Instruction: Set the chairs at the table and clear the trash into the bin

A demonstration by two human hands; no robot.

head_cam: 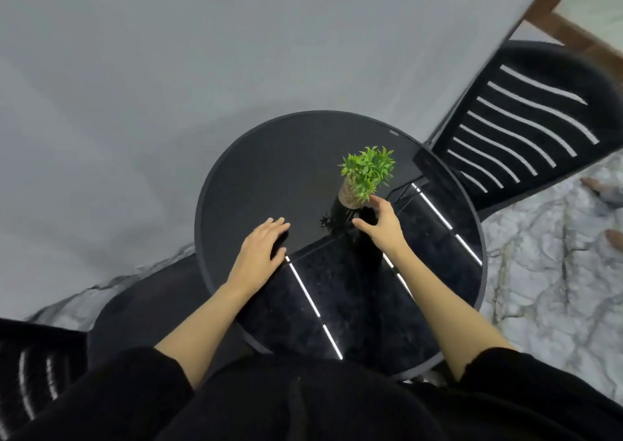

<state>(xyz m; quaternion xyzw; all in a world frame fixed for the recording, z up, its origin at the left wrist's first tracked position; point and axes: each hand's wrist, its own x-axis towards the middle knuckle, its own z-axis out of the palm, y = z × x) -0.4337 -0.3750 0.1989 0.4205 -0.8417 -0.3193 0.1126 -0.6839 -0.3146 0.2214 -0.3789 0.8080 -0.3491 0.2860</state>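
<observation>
Chairs two — table one

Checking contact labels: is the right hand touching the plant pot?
Cannot tell. In the head view the right hand is open beside the plant pot, fingertips overlapping its leaves.

The round counter has a glossy black top, smooth as glass, that mirrors ceiling lights as bright strips; its rim looks like matt dark metal or plastic, which one cannot be told. The chair at the far right is black, with a slatted back of hard, slightly shiny material, likely plastic. A second chair at the lower left shows the same dark slatted finish. The small plant has bright green leaves with a plastic look, above a rough, speckled beige pot. The floor is polished pale marble-patterned stone or tile with grey veins. The wall is flat matt grey. The sleeve is soft matt black cloth
</observation>
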